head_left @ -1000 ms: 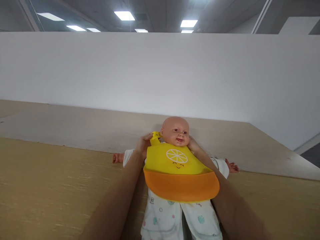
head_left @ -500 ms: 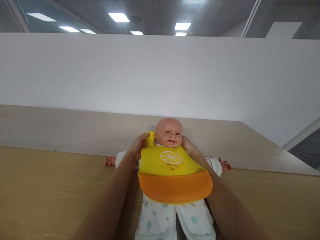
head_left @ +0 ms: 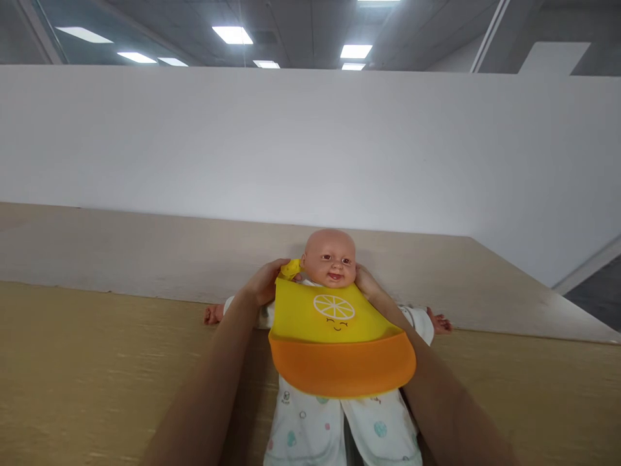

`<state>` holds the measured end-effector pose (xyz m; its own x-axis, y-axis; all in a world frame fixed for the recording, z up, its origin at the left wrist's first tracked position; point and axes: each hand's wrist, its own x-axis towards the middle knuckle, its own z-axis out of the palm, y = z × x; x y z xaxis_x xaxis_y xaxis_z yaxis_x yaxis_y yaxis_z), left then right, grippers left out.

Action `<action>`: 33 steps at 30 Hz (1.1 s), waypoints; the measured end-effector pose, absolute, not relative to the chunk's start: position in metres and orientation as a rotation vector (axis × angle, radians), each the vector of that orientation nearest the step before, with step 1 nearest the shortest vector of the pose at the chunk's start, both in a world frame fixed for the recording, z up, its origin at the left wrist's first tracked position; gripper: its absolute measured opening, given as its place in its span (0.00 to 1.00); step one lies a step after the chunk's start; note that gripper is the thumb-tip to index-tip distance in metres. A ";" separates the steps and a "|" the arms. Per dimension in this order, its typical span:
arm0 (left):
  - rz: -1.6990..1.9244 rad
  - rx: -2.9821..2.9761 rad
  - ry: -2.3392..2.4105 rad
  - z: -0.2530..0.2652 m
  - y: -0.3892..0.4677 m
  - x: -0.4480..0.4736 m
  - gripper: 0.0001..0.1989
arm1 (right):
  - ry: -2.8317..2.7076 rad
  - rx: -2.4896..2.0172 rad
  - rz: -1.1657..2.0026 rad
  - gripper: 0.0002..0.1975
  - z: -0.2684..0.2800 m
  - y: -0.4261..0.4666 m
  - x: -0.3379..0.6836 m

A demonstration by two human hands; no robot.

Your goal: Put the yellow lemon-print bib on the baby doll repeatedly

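Note:
A baby doll (head_left: 330, 252) in white printed clothes lies on its back with its arms spread. Over its chest lies a yellow bib (head_left: 315, 317) with an orange catch pocket and a lemon-slice face. My left hand (head_left: 268, 279) is closed on the bib's yellow neck strap, which bends beside the doll's head on the left. At the other side of the neck is my right hand (head_left: 365, 282), its fingers tucked behind the doll's head and mostly hidden. Whether it holds the other strap end cannot be seen.
The doll lies across a tan wooden surface (head_left: 121, 362) and a paler board (head_left: 145, 246) behind it. A white partition (head_left: 301, 142) rises at the back. The pale board's edge slants down at the right.
The neck strap in my left hand has bent over toward the doll's neck and looks shorter. My right hand stays almost in place. The whole view has shifted slightly.

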<state>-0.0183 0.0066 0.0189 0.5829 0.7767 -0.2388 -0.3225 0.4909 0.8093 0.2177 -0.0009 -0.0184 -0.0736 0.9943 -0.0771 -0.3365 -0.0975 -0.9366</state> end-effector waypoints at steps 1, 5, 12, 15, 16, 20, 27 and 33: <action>0.715 0.813 0.665 0.021 0.005 -0.018 0.12 | -0.952 -0.983 1.457 0.15 -0.018 -0.001 0.218; 0.702 0.886 0.745 0.023 0.005 -0.019 0.15 | -0.954 -0.974 1.444 0.18 -0.018 0.000 0.219; 0.744 1.049 0.787 0.016 0.008 -0.025 0.10 | -0.960 -0.990 1.381 0.17 -0.015 -0.004 0.219; 0.750 1.136 0.855 0.018 0.007 -0.029 0.10 | -0.974 -0.979 1.380 0.18 -0.015 -0.003 0.219; 0.745 1.152 0.884 0.019 0.007 -0.030 0.11 | -0.975 -0.969 1.388 0.18 -0.015 -0.003 0.219; 0.731 1.238 1.024 0.023 0.007 -0.031 0.12 | -0.962 -0.929 1.415 0.18 -0.016 -0.003 0.219; 0.718 1.389 1.173 0.019 0.009 -0.032 0.17 | -0.987 -0.970 1.331 0.16 -0.011 -0.009 0.216; 0.660 1.422 1.213 0.012 0.012 -0.034 0.20 | -0.982 -0.979 1.344 0.17 -0.013 -0.006 0.217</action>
<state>-0.0342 0.0124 0.0117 0.3207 0.9197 -0.2263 0.3091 0.1242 0.9429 0.2165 -0.0057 -0.0127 -0.0051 1.0000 -0.0015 -0.3021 -0.0029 -0.9533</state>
